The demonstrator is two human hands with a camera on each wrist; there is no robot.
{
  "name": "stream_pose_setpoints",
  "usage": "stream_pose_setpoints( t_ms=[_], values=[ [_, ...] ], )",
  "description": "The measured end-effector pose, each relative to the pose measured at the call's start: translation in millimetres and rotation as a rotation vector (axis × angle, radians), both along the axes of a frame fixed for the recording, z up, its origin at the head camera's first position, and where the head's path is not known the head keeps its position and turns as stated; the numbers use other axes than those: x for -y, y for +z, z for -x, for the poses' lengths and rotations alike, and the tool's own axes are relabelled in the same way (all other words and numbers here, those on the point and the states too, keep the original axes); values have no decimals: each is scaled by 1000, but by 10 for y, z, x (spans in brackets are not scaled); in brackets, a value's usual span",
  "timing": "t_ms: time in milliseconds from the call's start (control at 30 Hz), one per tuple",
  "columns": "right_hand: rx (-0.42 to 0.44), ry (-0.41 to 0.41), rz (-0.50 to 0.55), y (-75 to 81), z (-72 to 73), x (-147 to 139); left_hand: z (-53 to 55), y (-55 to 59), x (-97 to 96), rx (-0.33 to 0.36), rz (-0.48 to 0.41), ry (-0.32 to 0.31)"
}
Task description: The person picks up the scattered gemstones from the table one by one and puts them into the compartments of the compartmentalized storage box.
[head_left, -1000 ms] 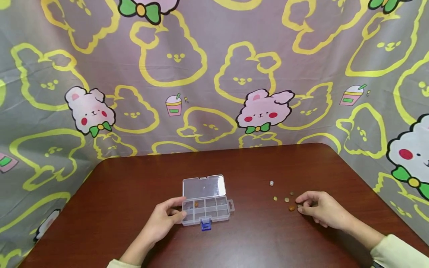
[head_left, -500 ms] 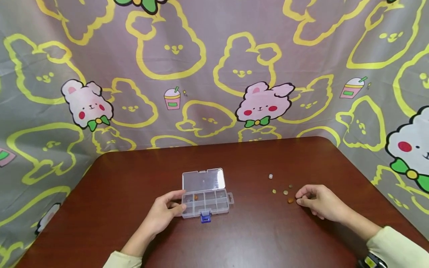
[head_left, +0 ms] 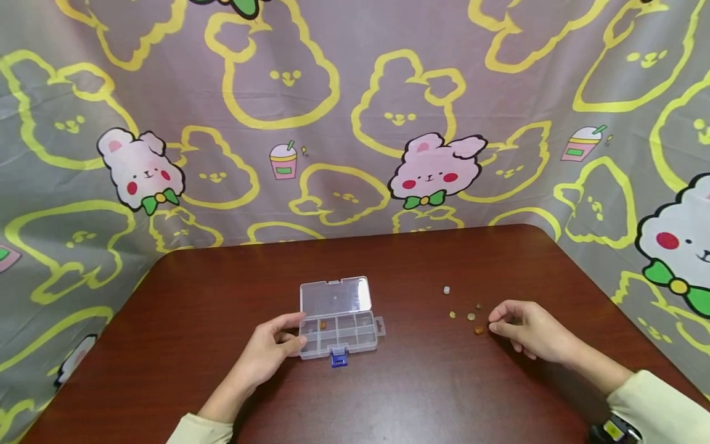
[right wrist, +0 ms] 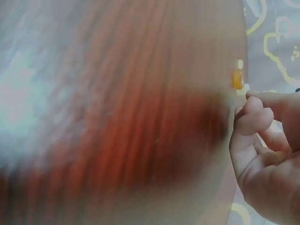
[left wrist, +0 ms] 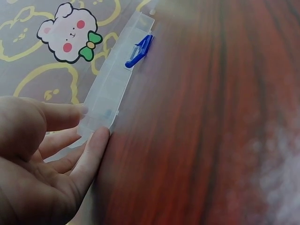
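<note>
My left hand (head_left: 272, 345) grips the left end of a clear plastic compartment box (head_left: 338, 336), thumb at the front and fingers at the back. The box lies on the table with its lid (head_left: 335, 297) swung back and its blue latch (head_left: 339, 357) hanging at the front. An orange stone (head_left: 323, 325) sits in a back compartment. My right hand (head_left: 529, 330) has thumb and forefinger together in a pinch just right of an orange stone (head_left: 479, 330). The small stone between its fingertips is hidden by them in the head view.
Several small stones lie left of my right hand: a white one (head_left: 446, 290), a yellowish one (head_left: 452, 314), a pale one (head_left: 471, 317) and a dark one (head_left: 479, 306). A patterned curtain (head_left: 344, 123) surrounds the brown table (head_left: 399, 394).
The small stone beside the right fingertips is no longer on the table; thumb and forefinger have come together on it. The head view has tilted down slightly. The left hand keeps its grip.
</note>
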State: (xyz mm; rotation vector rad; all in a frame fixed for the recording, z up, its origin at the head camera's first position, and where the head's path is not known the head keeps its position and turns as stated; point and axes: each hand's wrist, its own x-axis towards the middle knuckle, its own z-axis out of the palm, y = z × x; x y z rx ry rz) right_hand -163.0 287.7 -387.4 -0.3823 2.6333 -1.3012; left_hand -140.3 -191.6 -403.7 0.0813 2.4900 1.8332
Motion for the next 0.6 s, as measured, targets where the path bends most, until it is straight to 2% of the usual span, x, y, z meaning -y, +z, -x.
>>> stream_pose_setpoints(
  t_ms=[200,600],
  values=[
    [-18,-28,25,76,24,97,9,12,-15,-7,-1,-6],
    [-4,26,67,165,111,444,9,15,-8,-8,-6,-2]
  ],
)
